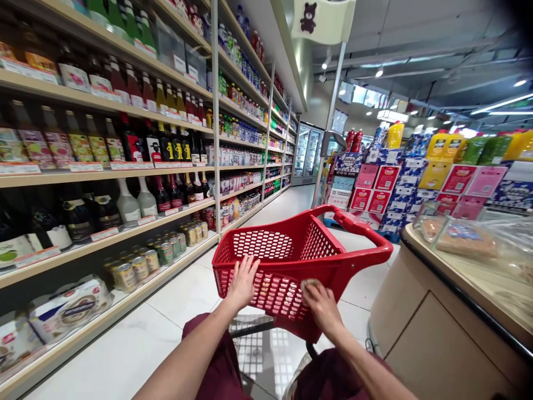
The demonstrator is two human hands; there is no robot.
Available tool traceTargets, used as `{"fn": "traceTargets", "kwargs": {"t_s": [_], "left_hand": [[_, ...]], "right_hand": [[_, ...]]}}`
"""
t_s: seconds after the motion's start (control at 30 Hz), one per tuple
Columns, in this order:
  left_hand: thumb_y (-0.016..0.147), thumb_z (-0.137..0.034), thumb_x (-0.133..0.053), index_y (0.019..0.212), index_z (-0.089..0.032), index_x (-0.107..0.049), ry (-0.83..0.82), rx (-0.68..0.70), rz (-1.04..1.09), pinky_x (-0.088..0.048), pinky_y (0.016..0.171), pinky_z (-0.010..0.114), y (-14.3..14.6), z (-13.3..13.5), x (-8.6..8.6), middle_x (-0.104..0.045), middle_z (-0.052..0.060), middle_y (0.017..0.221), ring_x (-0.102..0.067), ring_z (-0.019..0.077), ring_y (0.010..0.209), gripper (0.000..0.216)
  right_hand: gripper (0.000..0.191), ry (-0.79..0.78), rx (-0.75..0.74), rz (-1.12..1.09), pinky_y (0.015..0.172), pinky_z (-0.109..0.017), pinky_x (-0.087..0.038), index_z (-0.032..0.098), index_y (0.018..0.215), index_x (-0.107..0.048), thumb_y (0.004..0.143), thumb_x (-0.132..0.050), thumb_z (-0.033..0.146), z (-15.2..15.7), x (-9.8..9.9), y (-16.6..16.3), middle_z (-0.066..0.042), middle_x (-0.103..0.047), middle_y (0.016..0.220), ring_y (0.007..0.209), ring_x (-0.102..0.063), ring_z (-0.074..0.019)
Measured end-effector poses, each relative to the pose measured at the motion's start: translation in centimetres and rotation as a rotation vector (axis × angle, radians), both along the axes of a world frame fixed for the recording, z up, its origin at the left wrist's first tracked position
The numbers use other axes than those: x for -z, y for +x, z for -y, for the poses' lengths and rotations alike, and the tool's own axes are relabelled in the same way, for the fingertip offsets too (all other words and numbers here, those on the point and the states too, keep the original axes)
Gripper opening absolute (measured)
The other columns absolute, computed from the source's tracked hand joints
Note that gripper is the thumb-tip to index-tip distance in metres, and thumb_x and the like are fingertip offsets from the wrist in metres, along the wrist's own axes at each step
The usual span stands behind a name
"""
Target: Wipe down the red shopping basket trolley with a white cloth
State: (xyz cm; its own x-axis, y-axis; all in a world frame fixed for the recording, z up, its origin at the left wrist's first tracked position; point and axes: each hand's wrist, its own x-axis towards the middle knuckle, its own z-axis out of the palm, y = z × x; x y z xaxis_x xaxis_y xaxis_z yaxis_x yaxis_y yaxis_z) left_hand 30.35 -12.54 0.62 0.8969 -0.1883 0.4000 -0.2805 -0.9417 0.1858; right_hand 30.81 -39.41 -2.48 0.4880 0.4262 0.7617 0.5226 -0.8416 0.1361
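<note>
Right in front of me stands a red plastic shopping cart [278, 278] with a perforated basket, its handle toward the right. My left hand [242, 282] lies on the near side of the basket, fingers stretched over the upper rim. Against the same side, nearer the handle end, my right hand [322, 305] presses a small greyish-brown wad, probably a cloth [310, 285], its fingers bent around it. The wad is partly hidden and slightly blurred. No goods show inside the basket.
Shelves of bottles and cans [141, 264] run along the left. A counter [437, 322] with clear covers over packaged food stands close on the right. Stacked drink cartons [377, 186] and bottles are behind the cart. White floor tiles [166, 316] lie below.
</note>
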Motion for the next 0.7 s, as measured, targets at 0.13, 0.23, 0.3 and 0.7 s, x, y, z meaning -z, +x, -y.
{"fn": "traceTargets", "kwargs": {"t_s": [0.13,0.23,0.3,0.7], "left_hand": [[0.064,-0.001,-0.038,0.133,-0.013,-0.026,-0.028,-0.208,0.016,-0.015,0.106,0.048,-1.3,-4.5,1.2,-0.019,0.013,0.144,-0.010,0.0242,0.133,0.071],[0.067,-0.004,-0.039,0.134,-0.010,-0.022,-0.074,-0.341,-0.028,-0.017,0.105,0.048,-2.1,-7.4,1.7,-0.017,0.015,0.144,-0.011,0.0257,0.133,0.070],[0.065,-0.004,-0.041,0.134,-0.011,-0.022,-0.086,-0.356,-0.072,-0.016,0.106,0.047,-2.6,-8.6,2.0,-0.017,0.014,0.144,-0.011,0.0249,0.133,0.072],[0.066,-0.007,-0.046,0.135,-0.015,-0.022,-0.208,-0.409,-0.199,-0.017,0.105,0.045,-3.5,-10.5,3.5,-0.014,0.012,0.146,-0.008,0.0241,0.134,0.073]], "right_hand": [[0.032,0.052,-0.049,-0.022,0.082,-0.036,-0.033,0.030,0.101,-0.062,0.081,-0.043,0.013,-3.3,0.1,-0.1,-0.004,-0.059,0.109,0.102,-0.046,-0.0212],[0.031,0.095,-0.054,-0.018,0.086,-0.037,-0.032,0.029,0.106,-0.060,0.084,-0.042,0.017,-5.8,-0.5,0.4,-0.005,-0.055,0.116,0.110,-0.041,-0.0230],[0.030,0.010,-0.128,-0.075,0.082,-0.035,-0.034,0.028,0.103,-0.061,0.081,-0.044,0.015,-7.6,0.3,0.3,-0.005,-0.059,0.109,0.105,-0.044,-0.0225],[0.024,-0.275,-0.334,-0.053,0.083,-0.035,-0.029,0.024,0.104,-0.059,0.085,-0.045,0.024,-21.0,0.6,1.2,-0.004,-0.057,0.109,0.098,-0.043,-0.0193]]}}
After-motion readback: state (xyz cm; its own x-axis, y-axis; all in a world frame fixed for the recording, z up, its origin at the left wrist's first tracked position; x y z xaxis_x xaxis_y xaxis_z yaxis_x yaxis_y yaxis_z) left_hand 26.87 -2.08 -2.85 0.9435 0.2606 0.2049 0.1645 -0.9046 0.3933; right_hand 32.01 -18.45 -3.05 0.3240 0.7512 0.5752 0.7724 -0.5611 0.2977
